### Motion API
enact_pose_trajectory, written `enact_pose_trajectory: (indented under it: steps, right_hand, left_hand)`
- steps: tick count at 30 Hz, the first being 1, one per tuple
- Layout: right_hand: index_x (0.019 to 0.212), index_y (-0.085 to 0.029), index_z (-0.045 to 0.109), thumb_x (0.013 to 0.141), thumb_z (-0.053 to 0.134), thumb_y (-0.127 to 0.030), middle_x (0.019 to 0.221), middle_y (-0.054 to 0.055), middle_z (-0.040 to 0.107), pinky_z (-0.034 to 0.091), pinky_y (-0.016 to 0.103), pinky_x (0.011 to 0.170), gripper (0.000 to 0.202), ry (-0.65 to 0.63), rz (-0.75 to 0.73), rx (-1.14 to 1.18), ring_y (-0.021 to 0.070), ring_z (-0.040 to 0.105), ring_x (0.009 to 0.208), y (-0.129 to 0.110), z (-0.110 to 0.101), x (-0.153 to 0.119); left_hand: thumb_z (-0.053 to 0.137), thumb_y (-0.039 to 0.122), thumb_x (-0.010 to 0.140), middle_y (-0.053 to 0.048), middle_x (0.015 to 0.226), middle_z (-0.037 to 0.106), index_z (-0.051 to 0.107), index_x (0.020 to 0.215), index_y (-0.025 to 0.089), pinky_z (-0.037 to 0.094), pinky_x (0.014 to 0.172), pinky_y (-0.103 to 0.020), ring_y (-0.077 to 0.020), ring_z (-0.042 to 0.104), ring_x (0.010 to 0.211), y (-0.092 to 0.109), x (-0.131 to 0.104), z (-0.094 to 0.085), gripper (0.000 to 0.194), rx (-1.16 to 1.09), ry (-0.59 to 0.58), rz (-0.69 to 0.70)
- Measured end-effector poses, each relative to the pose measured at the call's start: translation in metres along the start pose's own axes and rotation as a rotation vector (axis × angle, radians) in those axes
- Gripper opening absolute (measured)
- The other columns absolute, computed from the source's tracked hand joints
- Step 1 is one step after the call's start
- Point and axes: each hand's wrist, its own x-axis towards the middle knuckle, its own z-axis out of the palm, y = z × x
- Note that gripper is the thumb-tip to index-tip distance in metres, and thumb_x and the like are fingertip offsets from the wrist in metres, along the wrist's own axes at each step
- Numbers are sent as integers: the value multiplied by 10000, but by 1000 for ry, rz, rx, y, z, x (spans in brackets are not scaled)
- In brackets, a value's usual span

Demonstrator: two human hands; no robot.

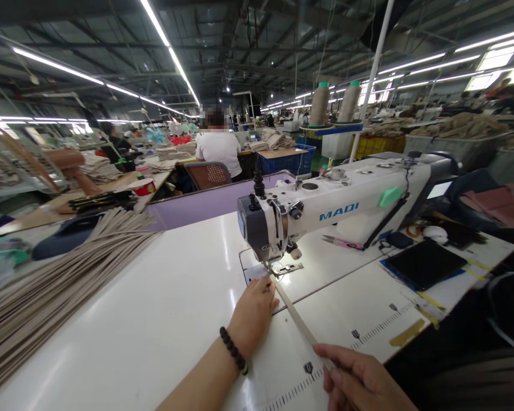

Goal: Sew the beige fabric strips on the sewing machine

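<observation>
Beige fabric strip (pixel 297 321) runs on the white table (pixel 163 308) from the presser foot (pixel 286 267) of the sewing machine (pixel 338 214) toward 5 o'clock, ending in the right hand (pixel 362 379). Right hand: thumb and fingers pinched shut on the near end of the strip, at the table's front edge. Left hand (pixel 253 311): lies flat on the table at the strip's left side, fingertips pressed on the strip just short of the presser foot; closed around nothing. A dark bead bracelet (pixel 233 349) is on the left wrist. Machine arm reads "MAQI" in blue letters; a green tab (pixel 389 197) sits on the arm at 3 o'clock of the lettering. A printed ruler scale (pixel 346 348) runs along the table's front edge. Large stack of like beige strips (pixel 55 279) lies at 9 o'clock of the left hand, well apart. Black tablet (pixel 426 262) lies at 3 o'clock of the machine head. Two thread cones (pixel 334 103) stand behind the machine at 12 o'clock. A seated person (pixel 218 148) in a white top, back turned, is at 11 o'clock, far off.
</observation>
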Motion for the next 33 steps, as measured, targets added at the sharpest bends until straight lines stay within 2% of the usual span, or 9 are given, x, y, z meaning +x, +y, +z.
enact_pose_trajectory:
  steps: [4, 11, 19, 24, 33]
  right_hand:
    - [1150, -98, 510, 736, 606, -506, 746, 15, 582, 470, 294, 551, 589, -34, -4, 8, 180, 636, 565, -9, 5, 7]
    - [1172, -56, 489, 739, 555, -446, 668, 4, 586, 482, 291, 545, 587, -19, -17, -91, 175, 635, 553, -26, 14, 17]
    - [1177, -41, 473, 760, 530, -432, 686, 17, 596, 480, 297, 537, 574, -19, -26, -106, 182, 639, 558, -27, 16, 18]
    - [1151, -77, 496, 758, 551, -418, 711, 2, 577, 485, 296, 545, 523, 4, -18, -59, 178, 642, 566, -28, 16, 13]
    - [1147, -75, 512, 742, 575, -456, 696, 9, 593, 486, 307, 555, 560, -5, -28, -56, 184, 637, 558, -26, 18, 20]
  left_hand:
    - [510, 83, 829, -104, 1084, 588, 584, 987, 117, 470, 930, -372, -221, 557, 1008, 1, 0, -1, 178, -1, -34, -23]
    - [516, 95, 833, -102, 1077, 602, 572, 1010, 133, 470, 938, -402, -228, 567, 1016, 1, 0, 0, 189, 8, -16, 12]
    - [536, 93, 827, -102, 1073, 598, 586, 981, 134, 487, 911, -394, -231, 564, 995, -1, 0, 0, 167, 15, -6, 49]
    - [543, 86, 817, -94, 1083, 597, 594, 959, 158, 494, 904, -403, -231, 564, 1001, -2, 0, 2, 166, 32, 14, 69]
    - [558, 98, 810, -118, 1065, 604, 595, 965, 132, 453, 948, -439, -252, 567, 1010, -1, 1, 2, 163, 61, 15, 64]
